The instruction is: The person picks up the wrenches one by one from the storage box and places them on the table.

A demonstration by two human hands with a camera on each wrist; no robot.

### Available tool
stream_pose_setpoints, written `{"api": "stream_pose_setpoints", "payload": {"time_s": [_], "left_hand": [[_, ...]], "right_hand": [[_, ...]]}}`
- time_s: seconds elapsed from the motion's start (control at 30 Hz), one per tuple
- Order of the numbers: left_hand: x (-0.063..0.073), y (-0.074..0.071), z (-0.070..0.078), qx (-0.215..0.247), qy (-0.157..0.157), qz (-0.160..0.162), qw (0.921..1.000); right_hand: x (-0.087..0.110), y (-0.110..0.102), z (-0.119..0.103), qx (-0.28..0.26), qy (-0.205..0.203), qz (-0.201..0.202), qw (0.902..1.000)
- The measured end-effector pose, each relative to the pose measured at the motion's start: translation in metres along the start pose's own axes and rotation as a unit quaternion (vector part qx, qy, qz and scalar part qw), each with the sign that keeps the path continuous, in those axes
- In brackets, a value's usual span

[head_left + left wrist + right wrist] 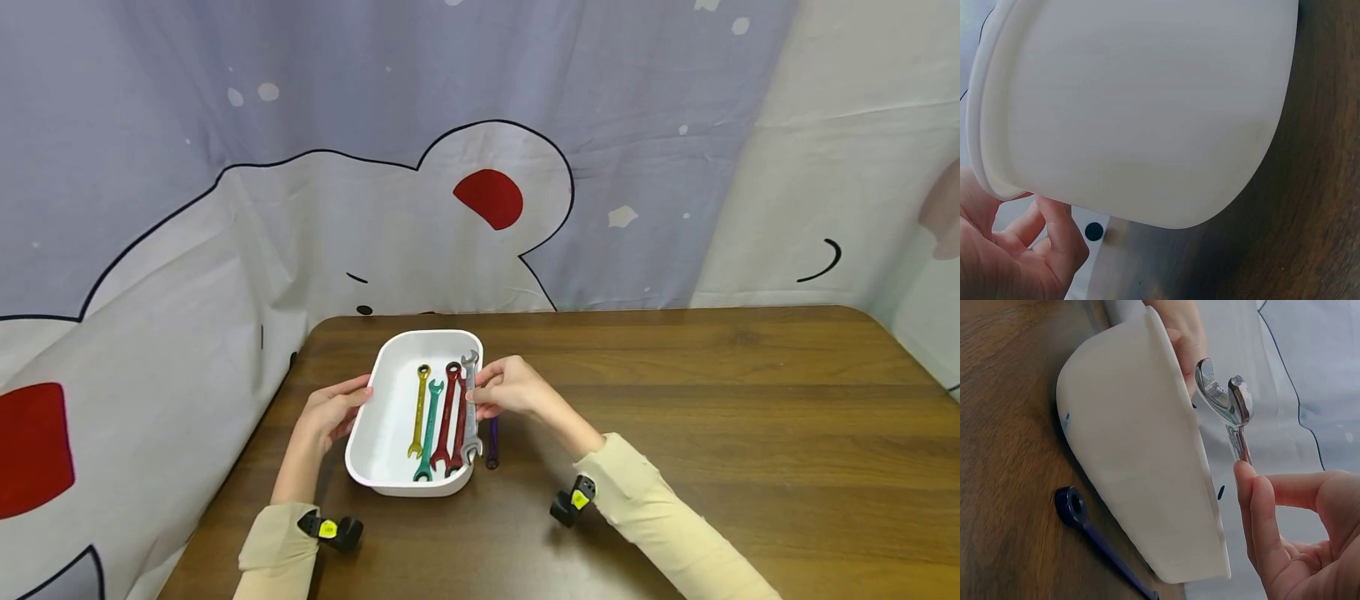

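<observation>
My left hand (328,414) grips the left rim of a white plastic tray (380,417), its fingers at the lip in the left wrist view (1016,244). Between thumb and fingers, my right hand (510,387) pinches a silver open-end wrench (471,412) above the tray's right rim. In the right wrist view, one open jaw of that silver wrench (1225,400) rises past the fingertips. Inside the tray lie a yellow wrench (419,412), a green wrench (430,429) and two red wrenches (446,421), one partly hidden behind the silver one.
A purple wrench (492,442) lies on the brown wooden table (712,433) just right of the tray, under the right hand. A printed curtain (637,167) hangs behind the table's far edge. Each wrist carries a small black camera (573,500).
</observation>
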State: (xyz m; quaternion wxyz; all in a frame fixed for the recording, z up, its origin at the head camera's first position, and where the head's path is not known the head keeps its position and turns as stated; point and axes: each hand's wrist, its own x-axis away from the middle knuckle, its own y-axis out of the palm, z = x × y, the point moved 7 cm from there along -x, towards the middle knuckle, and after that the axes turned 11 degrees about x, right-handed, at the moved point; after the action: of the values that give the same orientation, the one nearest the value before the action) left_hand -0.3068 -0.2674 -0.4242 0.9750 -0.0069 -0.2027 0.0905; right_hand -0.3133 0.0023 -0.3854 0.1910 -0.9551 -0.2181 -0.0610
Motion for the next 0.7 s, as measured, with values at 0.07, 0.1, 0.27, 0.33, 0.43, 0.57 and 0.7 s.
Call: {"api": "stream_pose_setpoints", "payload": {"time_s": [0.07, 0.1, 0.27, 0.33, 0.43, 0.57, 0.7], "left_hand": [[0.0, 0.0, 0.0, -0.001, 0.001, 0.0, 1.0], [0.0, 0.0, 0.0, -0.002, 0.001, 0.0, 1.0], [-0.001, 0.0, 0.0, -0.004, 0.001, 0.003, 1.0], [-0.001, 0.0, 0.0, -0.003, 0.002, 0.002, 1.0], [-0.001, -0.001, -0.001, -0.005, 0.005, 0.001, 1.0], [-0.001, -0.001, -0.001, -0.011, 0.008, 0.004, 0.9999], [-0.001, -0.001, 0.0, -0.012, 0.011, 0.0, 0.9999]], "right_hand": [[0.0, -0.001, 0.002, 0.002, -0.001, -0.001, 1.0], [0.0, -0.002, 0.002, 0.004, -0.004, -0.001, 1.0], [0.002, -0.006, 0.005, 0.01, -0.001, 0.0, 0.9999], [0.003, -0.007, 0.007, 0.014, 0.002, 0.002, 0.9999], [0.004, -0.009, 0.009, 0.015, 0.003, 0.003, 0.9999], [0.005, -0.011, 0.011, 0.01, 0.003, 0.004, 0.9999], [0.006, -0.012, 0.014, 0.011, 0.008, 0.005, 0.9999]]}}
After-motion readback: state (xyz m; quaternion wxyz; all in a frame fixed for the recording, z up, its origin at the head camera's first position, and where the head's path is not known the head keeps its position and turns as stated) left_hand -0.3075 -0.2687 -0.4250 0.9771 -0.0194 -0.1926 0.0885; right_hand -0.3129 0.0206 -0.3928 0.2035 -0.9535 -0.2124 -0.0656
